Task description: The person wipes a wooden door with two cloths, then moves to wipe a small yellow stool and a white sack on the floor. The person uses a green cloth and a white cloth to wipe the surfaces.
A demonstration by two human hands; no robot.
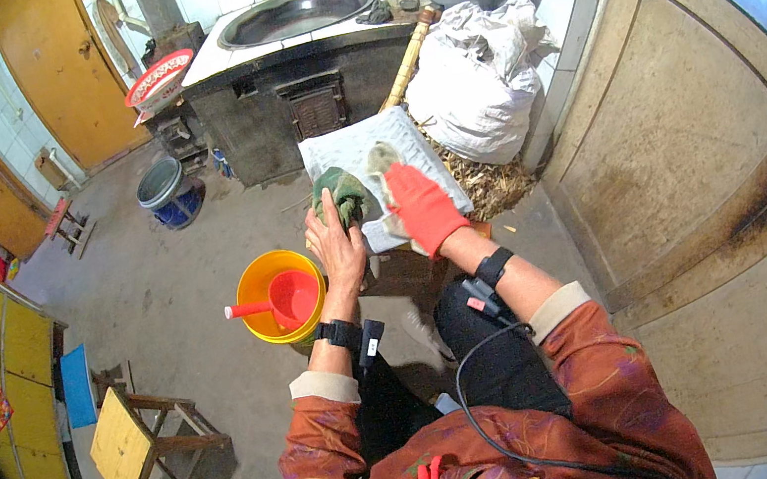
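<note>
My bare left hand (340,250) holds a bunched green cloth item (342,192) at the left edge of a white, textured padded sheet (338,144). A red knitted glove covers my right hand (421,208). It lies flat over a pale, sole-shaped piece (382,157) on the sheet, whose far end shows beyond my fingers. The hidden thumb and palm leave it unclear whether I grip this piece. By my left wrist stands a yellow bucket (247,283) with a red dipper (295,297) inside.
A brick stove (221,115) with a large wok (295,16) stands ahead. On the right are a stuffed white sack (471,82), straw litter (495,184) and a wooden door (678,102). A wooden stool (119,447) and a blue bucket (175,205) are on the left. A cable (464,392) crosses my lap.
</note>
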